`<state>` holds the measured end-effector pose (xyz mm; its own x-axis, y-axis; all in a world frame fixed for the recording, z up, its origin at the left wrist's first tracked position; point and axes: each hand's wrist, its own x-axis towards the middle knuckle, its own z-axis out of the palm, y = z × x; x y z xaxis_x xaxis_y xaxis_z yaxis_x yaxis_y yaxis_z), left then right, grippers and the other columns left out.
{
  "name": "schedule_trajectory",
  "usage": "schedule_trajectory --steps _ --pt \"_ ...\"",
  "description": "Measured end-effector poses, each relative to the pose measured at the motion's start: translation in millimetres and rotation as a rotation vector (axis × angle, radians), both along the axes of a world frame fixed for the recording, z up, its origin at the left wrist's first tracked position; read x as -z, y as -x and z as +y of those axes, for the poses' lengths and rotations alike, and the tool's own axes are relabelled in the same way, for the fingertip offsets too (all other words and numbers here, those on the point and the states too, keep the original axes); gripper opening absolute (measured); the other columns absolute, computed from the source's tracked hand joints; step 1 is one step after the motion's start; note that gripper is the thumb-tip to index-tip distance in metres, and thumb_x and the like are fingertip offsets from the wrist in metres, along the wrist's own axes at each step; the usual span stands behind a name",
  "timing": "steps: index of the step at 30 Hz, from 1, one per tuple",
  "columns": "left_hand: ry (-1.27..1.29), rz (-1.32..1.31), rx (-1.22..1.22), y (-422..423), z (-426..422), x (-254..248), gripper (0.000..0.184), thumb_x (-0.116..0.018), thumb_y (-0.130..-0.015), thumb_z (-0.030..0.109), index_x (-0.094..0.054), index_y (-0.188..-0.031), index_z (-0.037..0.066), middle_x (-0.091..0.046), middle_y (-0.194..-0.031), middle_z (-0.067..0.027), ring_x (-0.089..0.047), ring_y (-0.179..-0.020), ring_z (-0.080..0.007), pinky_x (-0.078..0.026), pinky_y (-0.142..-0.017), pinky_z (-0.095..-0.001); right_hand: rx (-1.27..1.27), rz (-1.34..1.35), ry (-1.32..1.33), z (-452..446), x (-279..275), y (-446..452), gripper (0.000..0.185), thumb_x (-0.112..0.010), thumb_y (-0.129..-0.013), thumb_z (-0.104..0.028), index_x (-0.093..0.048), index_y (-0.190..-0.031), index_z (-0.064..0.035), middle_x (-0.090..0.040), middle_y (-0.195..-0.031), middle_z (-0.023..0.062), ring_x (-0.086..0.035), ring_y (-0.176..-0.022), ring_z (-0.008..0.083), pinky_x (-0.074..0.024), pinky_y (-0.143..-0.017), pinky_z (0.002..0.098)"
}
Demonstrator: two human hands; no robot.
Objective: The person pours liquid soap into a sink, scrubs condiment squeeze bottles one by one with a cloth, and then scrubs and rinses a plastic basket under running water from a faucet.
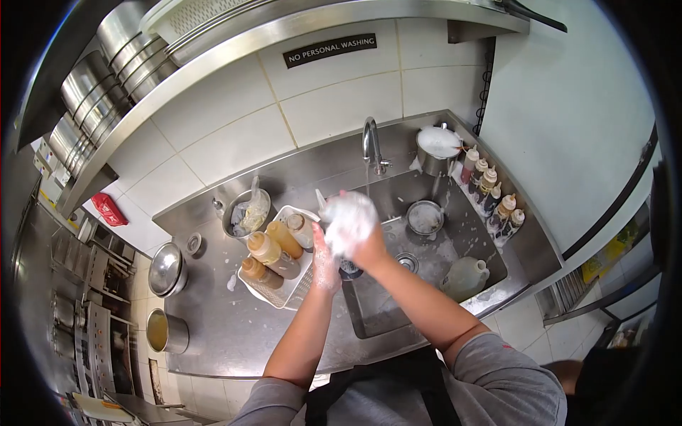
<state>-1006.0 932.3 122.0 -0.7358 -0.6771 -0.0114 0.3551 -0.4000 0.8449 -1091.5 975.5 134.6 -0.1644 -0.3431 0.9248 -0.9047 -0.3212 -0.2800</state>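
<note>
Above the sink's left edge, my two hands meet around a mass of white foam [349, 219]. What lies inside the foam is hidden; a pale pointed tip [320, 199] sticks out at its upper left. My left hand [325, 261], wet and soapy, presses its fingers along the left side. From the right, my right hand [371, 248] is closed against the foam, its fingers mostly covered. Just below my hands shows a dark round thing [349, 270], partly hidden. Left of them, a white basket [293, 295] holds several sauce squeeze bottles [265, 247].
Water runs from the tap [371, 142] into the sink [369, 312], where a foamy bowl [425, 217] and a plastic jug [465, 277] sit. Several squeeze bottles [488, 181] and a foam-filled pot [438, 153] line the right ledge. Metal bowls [168, 270] stand left.
</note>
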Motion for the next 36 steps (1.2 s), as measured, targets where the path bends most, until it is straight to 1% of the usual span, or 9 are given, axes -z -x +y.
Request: schedule_trajectory --steps 2,4,12,16,20,24,26,32,36 --pt "-0.009 0.019 0.121 6 -13 31 0.07 -0.027 -0.091 0.057 -0.031 -0.134 0.002 -0.044 -0.131 -0.0089 -0.041 -0.121 -0.0211 -0.03 -0.102 -0.034 -0.319 -1.045 0.0 -1 0 3 0.022 -0.062 -0.068 -0.012 -0.063 -0.09 -0.0086 -0.059 -0.098 0.0118 -0.054 -0.098 0.0289 -0.0413 -0.088 0.0429" --pt "0.089 0.037 -0.019 9 -8 33 0.068 -0.027 -0.092 0.056 -0.032 -0.134 0.004 -0.043 -0.131 -0.0079 -0.043 -0.119 -0.0203 -0.03 -0.102 -0.0334 0.173 -0.094 0.071 8 -10 -10 0.016 -0.062 -0.069 -0.012 -0.062 -0.084 -0.0065 -0.059 -0.092 0.0164 -0.056 -0.089 0.0314 -0.0456 -0.078 0.0388" --pt "-0.111 0.055 0.154 18 -2 22 0.065 -0.028 -0.09 0.059 -0.037 -0.132 0.011 -0.048 -0.127 -0.0039 -0.045 -0.116 -0.0193 -0.032 -0.1 -0.0339 -0.099 -0.122 0.083 17 8 14 0.02 -0.064 -0.066 -0.009 -0.064 -0.086 -0.0072 -0.06 -0.099 0.0115 -0.057 -0.092 0.0277 -0.0449 -0.081 0.0372" --pt "0.032 -0.078 0.056 40 13 23 0.067 -0.03 -0.087 0.063 -0.039 -0.131 0.013 -0.049 -0.125 -0.0039 -0.046 -0.116 -0.0189 -0.035 -0.098 -0.0351 -0.227 -0.914 -0.125 14 20 34 0.023 -0.063 -0.063 -0.006 -0.064 -0.086 -0.0098 -0.062 -0.09 0.0088 -0.059 -0.086 0.0318 -0.0448 -0.078 0.0453" --pt "-0.086 -0.013 0.196 50 -15 43 0.065 -0.036 -0.082 0.067 -0.052 -0.105 0.008 -0.057 -0.092 -0.0097 -0.057 -0.084 -0.0243 -0.047 -0.075 -0.036 0.009 -0.178 0.091 52 44 21 0.028 -0.063 -0.066 -0.008 -0.059 -0.094 -0.0067 -0.058 -0.101 0.011 -0.055 -0.091 0.0347 -0.0433 -0.083 0.0457" --pt "-0.16 0.106 0.055 72 18 25 0.063 -0.037 -0.082 0.066 -0.051 -0.083 0.005 -0.054 -0.07 -0.0099 -0.054 -0.062 -0.021 -0.046 -0.059 -0.0349 -0.161 -0.77 0.089 65 94 33 0.022 -0.054 -0.084 -0.016 -0.055 -0.105 -0.0093 -0.06 -0.103 0.0092 -0.057 -0.097 0.0288 -0.0458 -0.082 0.0435" --pt "-0.226 0.202 0.219 83 23 29 0.07 -0.039 -0.078 0.071 -0.051 -0.085 0.003 -0.052 -0.068 -0.0096 -0.053 -0.061 -0.0226 -0.046 -0.059 -0.0353 -1.273 -2.178 -0.005 80 87 45 0.025 -0.046 -0.089 -0.026 -0.054 -0.109 -0.0124 -0.06 -0.104 0.0077 -0.059 -0.095 0.026 -0.0486 -0.079 0.0452" --pt "0.365 0.108 0.077 111 46 55 0.069 -0.061 -0.079 0.048 -0.037 -0.124 0.003 -0.056 -0.102 -0.0101 -0.054 -0.096 -0.019 -0.047 -0.082 -0.0334 -1.14 -2.286 0.044 94 99 90 0.028 -0.048 -0.089 -0.031 -0.053 -0.109 -0.0127 -0.059 -0.101 0.0101 -0.061 -0.087 0.0238 -0.0522 -0.071 0.0343" --pt "0.017 -0.087 -0.056 117 66 64 0.048 -0.052 -0.089 0.04 -0.042 -0.121 0.005 -0.055 -0.1 -0.0061 -0.053 -0.093 -0.0183 -0.043 -0.088 -0.0323 -0.217 -0.791 -0.077 110 89 99 0.033 -0.064 -0.076 -0.02 -0.055 -0.106 -0.0096 -0.052 -0.11 0.012 -0.053 -0.1 0.0288 -0.046 -0.084 0.0392"
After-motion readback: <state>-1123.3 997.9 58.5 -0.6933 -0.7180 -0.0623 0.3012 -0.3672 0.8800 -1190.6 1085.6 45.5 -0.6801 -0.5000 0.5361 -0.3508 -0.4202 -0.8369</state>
